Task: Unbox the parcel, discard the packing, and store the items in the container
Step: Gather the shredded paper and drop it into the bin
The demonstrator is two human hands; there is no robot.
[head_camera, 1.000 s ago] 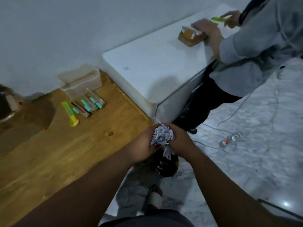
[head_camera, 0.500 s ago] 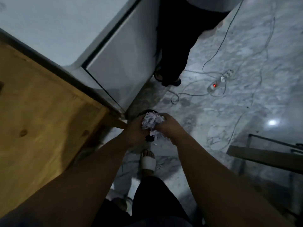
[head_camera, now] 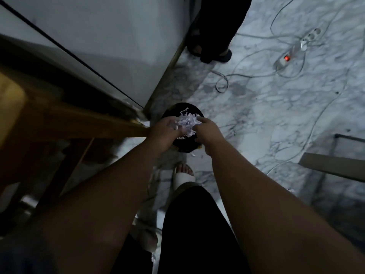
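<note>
I am looking almost straight down, and both my hands meet over a round black bin (head_camera: pixel 184 109) that stands on the marble floor (head_camera: pixel 276 119). Between them I hold a wad of shredded white paper packing (head_camera: pixel 186 123). My left hand (head_camera: pixel 165 131) is curled around the wad's left side, fingers bent in against it; my right hand (head_camera: pixel 207 129) is closed on its right side, with the thumb and first fingers pressing into the strips. The packing sits directly above the bin's mouth — some strips hang down past my fingers toward the dark inside, and I cannot tell whether any of them touch the bin itself. A few loose scraps (head_camera: pixel 192 154) lie on the floor just beside the bin's near edge.

The bin stands at the foot of a white cabinet (head_camera: pixel 110 46), close to its lower corner. To my left the edge of the wooden counter (head_camera: pixel 83 125) runs in toward my left wrist, blurred and dark. Below my arms I see my own foot in a white sandal (head_camera: pixel 182 175) and my dark trouser leg (head_camera: pixel 195 234).

Further off, another person's foot in a dark sandal (head_camera: pixel 213 54) rests near the cabinet — well apart from the bin. A white power strip (head_camera: pixel 290 58) with a lit red switch lies on the floor to the right, its cables (head_camera: pixel 223 84) looping across the marble.
</note>
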